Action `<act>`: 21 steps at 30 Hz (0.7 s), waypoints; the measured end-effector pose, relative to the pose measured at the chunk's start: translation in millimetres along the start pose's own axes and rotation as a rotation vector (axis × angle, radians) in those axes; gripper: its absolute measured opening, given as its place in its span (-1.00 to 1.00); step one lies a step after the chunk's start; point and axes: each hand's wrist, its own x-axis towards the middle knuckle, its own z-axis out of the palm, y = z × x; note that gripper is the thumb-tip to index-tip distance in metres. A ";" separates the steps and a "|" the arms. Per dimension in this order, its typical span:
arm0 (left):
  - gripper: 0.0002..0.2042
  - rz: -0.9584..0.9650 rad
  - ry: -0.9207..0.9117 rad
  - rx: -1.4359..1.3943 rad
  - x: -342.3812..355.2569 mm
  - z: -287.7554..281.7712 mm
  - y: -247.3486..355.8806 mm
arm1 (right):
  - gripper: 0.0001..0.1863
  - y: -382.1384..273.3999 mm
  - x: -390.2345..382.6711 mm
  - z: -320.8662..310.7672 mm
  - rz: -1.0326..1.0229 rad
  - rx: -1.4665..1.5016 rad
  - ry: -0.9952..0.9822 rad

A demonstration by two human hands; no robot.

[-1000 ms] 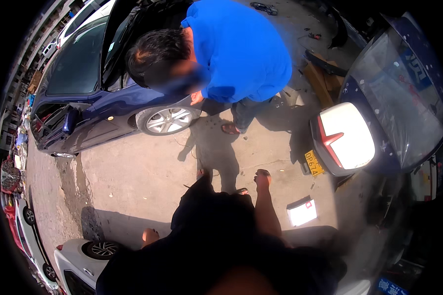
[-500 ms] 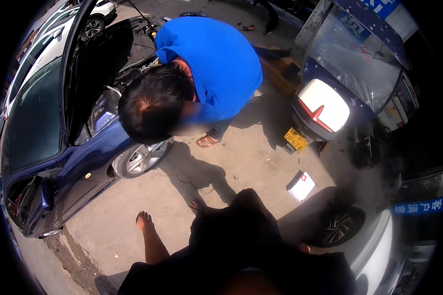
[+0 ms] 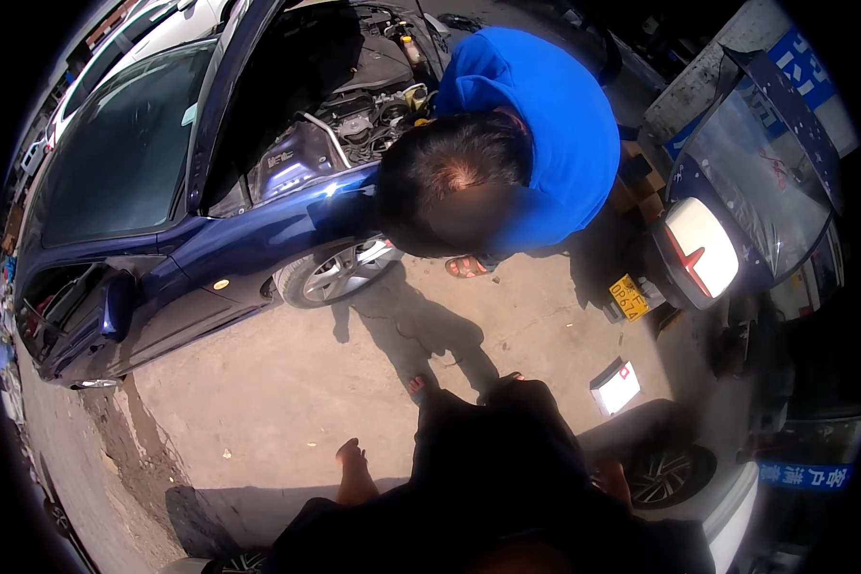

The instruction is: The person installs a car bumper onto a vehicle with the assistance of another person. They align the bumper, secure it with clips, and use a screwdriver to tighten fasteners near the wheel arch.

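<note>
My left hand (image 3: 352,452) hangs low beside my dark clothing, above the concrete. It looks empty, its fingers loosely bent and a little apart. On the other side, my right hand (image 3: 610,472) is partly in shade near a dark car wheel (image 3: 662,475), and its fingers do not show clearly. Neither hand touches the dark blue car (image 3: 258,234), whose bonnet is raised over the engine bay (image 3: 359,120). A person in a blue shirt (image 3: 564,143) bends beside the car's front wing, and that person's hands are hidden.
A white box (image 3: 615,387) lies on the concrete ahead to the right. Beyond it stands a scooter with a white top case (image 3: 703,247) and a clear windshield (image 3: 761,177). The blue car's front wheel (image 3: 340,275) is ahead to the left. A white car (image 3: 734,517) is close on my right.
The view has shifted, so the blue car and the person in blue sit farther right in the picture. My left hand has come closer to my body; more of my right hand shows.
</note>
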 end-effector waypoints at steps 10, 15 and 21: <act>-0.61 0.114 -0.100 -0.309 -3.2 -44.0 -13.4 | -0.84 -71.9 18.5 -6.6 -1.038 -1.073 -0.424; -0.67 0.246 -0.104 -0.358 -38.1 -44.3 12.9 | -0.85 -55.9 -25.0 45.8 -0.981 -1.046 -0.294; -0.74 0.273 -0.056 -0.426 -57.5 -50.1 5.1 | -0.90 -91.3 -93.8 111.6 -1.036 -1.133 -0.353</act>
